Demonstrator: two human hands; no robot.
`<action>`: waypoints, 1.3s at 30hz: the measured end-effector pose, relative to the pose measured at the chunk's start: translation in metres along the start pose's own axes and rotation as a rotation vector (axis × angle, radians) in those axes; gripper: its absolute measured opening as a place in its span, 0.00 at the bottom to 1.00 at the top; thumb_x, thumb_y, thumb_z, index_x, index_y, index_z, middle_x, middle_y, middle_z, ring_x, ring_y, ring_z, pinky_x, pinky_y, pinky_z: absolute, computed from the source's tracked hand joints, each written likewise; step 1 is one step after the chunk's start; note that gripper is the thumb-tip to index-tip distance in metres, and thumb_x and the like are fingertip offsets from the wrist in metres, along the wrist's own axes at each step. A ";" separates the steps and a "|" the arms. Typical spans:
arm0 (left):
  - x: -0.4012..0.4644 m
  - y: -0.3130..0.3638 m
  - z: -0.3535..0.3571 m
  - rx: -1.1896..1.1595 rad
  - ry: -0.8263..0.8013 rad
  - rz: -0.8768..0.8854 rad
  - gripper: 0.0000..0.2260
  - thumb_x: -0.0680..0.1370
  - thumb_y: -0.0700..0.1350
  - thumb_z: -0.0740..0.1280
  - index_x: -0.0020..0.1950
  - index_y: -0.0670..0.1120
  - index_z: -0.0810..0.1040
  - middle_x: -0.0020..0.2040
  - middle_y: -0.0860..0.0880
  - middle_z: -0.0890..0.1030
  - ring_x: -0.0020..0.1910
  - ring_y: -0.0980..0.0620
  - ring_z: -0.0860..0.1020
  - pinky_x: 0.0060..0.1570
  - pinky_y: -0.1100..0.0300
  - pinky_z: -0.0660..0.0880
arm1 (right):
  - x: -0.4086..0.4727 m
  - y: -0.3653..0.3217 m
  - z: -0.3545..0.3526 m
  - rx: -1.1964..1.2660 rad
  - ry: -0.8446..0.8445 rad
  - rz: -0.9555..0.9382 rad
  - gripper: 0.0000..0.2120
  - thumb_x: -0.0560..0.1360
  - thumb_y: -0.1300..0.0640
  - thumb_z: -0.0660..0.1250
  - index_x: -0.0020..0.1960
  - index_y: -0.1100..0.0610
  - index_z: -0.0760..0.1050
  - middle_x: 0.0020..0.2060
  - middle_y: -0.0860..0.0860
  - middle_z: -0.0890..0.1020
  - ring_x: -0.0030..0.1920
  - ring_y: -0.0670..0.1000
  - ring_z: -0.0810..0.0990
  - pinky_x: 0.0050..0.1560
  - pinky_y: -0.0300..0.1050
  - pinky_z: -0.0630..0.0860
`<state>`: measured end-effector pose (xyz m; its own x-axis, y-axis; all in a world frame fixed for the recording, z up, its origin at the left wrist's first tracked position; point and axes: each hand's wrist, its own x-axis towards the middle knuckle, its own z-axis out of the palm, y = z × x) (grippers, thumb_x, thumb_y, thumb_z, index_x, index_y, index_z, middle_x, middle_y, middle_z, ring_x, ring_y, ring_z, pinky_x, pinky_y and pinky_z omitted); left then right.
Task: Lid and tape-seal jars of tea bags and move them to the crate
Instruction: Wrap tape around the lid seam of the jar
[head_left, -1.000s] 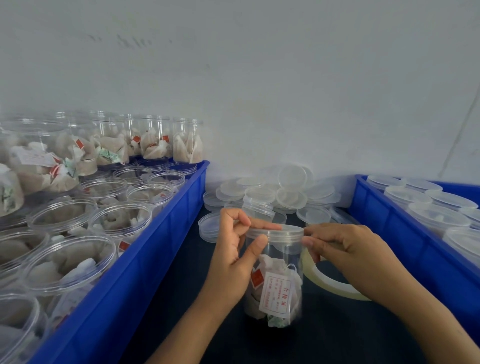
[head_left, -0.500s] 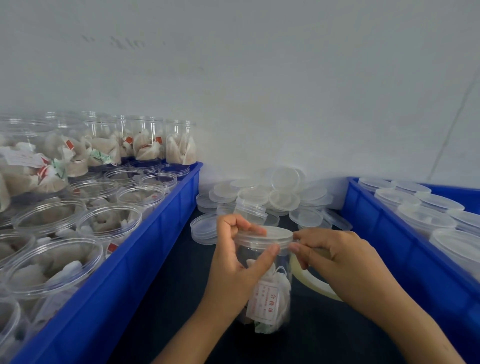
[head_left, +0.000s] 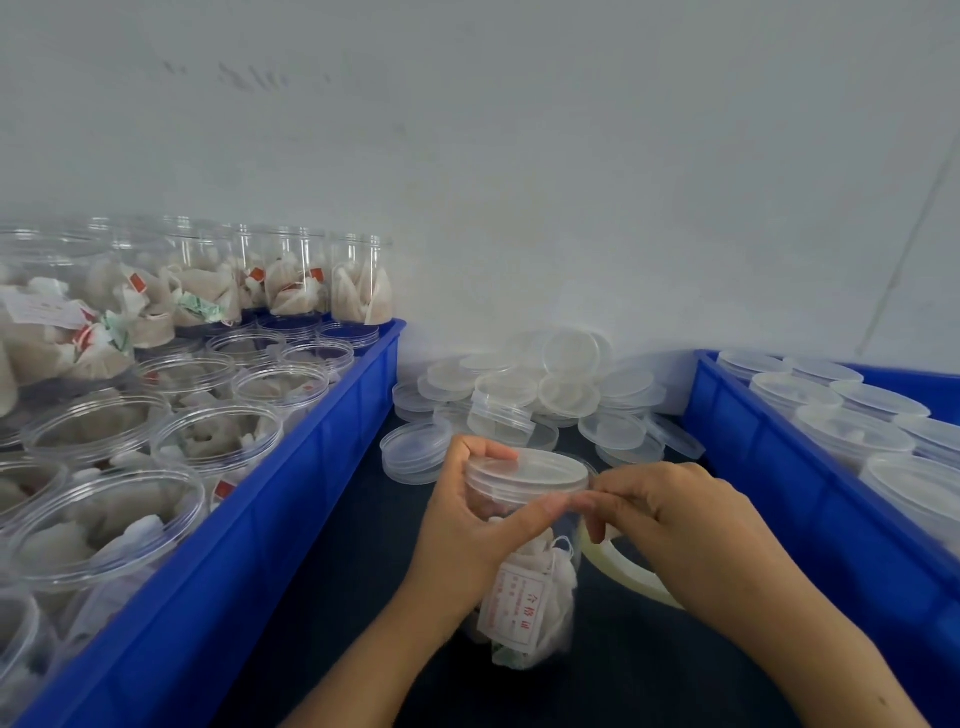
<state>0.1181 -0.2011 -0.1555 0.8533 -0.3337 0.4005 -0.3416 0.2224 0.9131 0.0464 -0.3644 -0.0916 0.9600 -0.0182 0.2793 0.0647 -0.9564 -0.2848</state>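
A clear jar of tea bags (head_left: 530, 618) stands on the dark table between two crates, with a translucent lid (head_left: 527, 470) on top. My left hand (head_left: 467, 525) grips the jar just under the lid, thumb stretched across the front and fingers curled over the lid's rim. My right hand (head_left: 691, 525) holds a roll of clear tape (head_left: 618, 566) to the right of the jar. Its fingertips pinch the tape's end at the lid's right edge, touching my left thumb.
A blue crate (head_left: 291, 499) on the left holds several open jars of tea bags (head_left: 156, 405). A blue crate (head_left: 810, 499) on the right holds lidded jars (head_left: 852, 431). A pile of loose lids (head_left: 535, 389) lies against the white wall behind the jar.
My right hand has brought the tape's end up against the lid's edge until it meets my left thumb. The view shifted slightly; the jar stays upright in my left hand.
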 end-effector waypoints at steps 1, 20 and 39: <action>0.001 0.000 -0.002 -0.008 -0.023 -0.011 0.29 0.61 0.56 0.78 0.55 0.47 0.71 0.50 0.54 0.84 0.48 0.53 0.84 0.41 0.64 0.79 | 0.000 0.000 -0.001 -0.003 -0.018 0.020 0.23 0.73 0.33 0.50 0.38 0.46 0.77 0.32 0.41 0.77 0.36 0.43 0.77 0.42 0.40 0.76; 0.010 -0.007 -0.020 -0.121 -0.227 -0.105 0.36 0.59 0.55 0.80 0.60 0.46 0.68 0.50 0.52 0.84 0.50 0.53 0.83 0.46 0.64 0.78 | 0.001 0.000 0.013 -0.170 0.095 -0.022 0.40 0.62 0.23 0.38 0.72 0.35 0.53 0.62 0.39 0.71 0.49 0.45 0.79 0.42 0.40 0.78; 0.004 -0.006 -0.010 0.010 -0.042 -0.078 0.24 0.75 0.66 0.62 0.60 0.49 0.76 0.52 0.41 0.80 0.49 0.41 0.79 0.52 0.50 0.77 | -0.002 0.002 0.007 -0.132 -0.031 -0.133 0.40 0.65 0.26 0.33 0.72 0.33 0.61 0.55 0.30 0.61 0.45 0.41 0.76 0.39 0.34 0.69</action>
<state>0.1275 -0.1944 -0.1597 0.8602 -0.3878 0.3312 -0.2791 0.1856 0.9422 0.0464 -0.3639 -0.0989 0.9534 0.1181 0.2777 0.1574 -0.9798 -0.1237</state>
